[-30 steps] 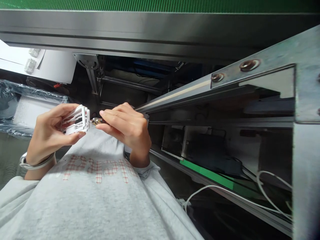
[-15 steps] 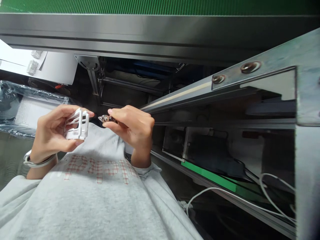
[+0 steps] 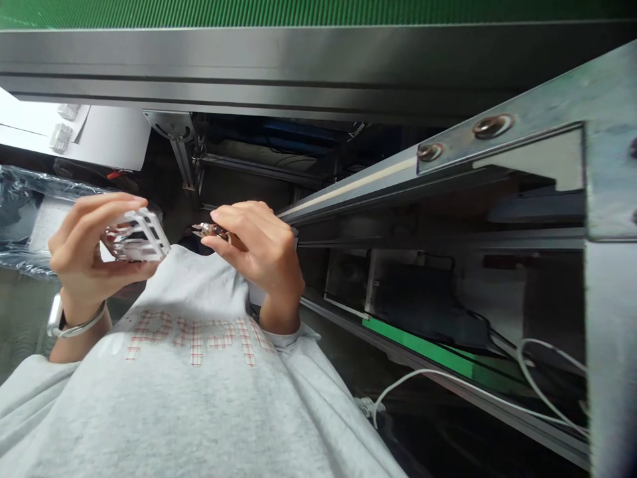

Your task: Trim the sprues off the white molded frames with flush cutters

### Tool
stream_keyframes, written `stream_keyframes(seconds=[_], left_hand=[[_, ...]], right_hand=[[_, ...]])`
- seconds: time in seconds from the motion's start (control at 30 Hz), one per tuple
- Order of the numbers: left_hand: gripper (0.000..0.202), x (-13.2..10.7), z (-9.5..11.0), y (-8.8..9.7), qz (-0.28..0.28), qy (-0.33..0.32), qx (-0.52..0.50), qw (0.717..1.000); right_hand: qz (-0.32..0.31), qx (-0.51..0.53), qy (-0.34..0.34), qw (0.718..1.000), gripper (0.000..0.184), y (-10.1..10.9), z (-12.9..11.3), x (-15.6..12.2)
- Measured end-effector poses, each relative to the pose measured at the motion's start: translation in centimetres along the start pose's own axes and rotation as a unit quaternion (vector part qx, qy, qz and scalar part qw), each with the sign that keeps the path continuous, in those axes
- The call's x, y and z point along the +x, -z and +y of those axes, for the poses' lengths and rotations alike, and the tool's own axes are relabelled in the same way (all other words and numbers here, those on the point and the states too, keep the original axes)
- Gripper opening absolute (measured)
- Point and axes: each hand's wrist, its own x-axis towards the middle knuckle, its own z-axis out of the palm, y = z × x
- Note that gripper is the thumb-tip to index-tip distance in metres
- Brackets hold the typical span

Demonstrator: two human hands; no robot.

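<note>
The left grip [image 3: 82, 249] is clamped on a white openwork frame [image 3: 144, 232], thumb along its lower edge and fingers over the top, with the barred side tilted towards the other hand. The right grip [image 3: 256, 245] is closed round a small metal-tipped tool [image 3: 210, 230], probably nippers, whose tip points at the frame but stands apart from it, with a narrow gap between; whether the tool's own jaws are parted is too small to tell. The step in hand looks like trimming or checking the frame, with the tool held ready. A further cut would call for turning the chosen edge outward, steadying the frame and bringing the tip squarely against it without nicking the thin bars. Below the hands lies the grey shirt [image 3: 199, 411]; beyond the left hand is crinkled clear plastic [image 3: 20, 176], and farther off two white pieces [image 3: 60, 137] rest on white sheets [image 3: 117, 136]. A metal rail [image 3: 318, 63] edges the ribbed green surface [image 3: 318, 13] across the top.
</note>
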Motion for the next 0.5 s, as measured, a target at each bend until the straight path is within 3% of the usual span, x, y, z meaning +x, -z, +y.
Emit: stream_keyframes(seconds=[0.27,0.5], left_hand=[[0.070,-0.1,0.8,-1.2,-0.096,0.083,-0.151,0.980],[0.055,0.3,1.9,-1.1,-0.134,0.130,-0.119,0.975]], right_hand=[[0.020,0.055,0.001,0.998,0.021,-0.1,-0.9,-0.1],[0.031,0.064,0.003,0.997,0.022,-0.1,-1.0,-0.3]])
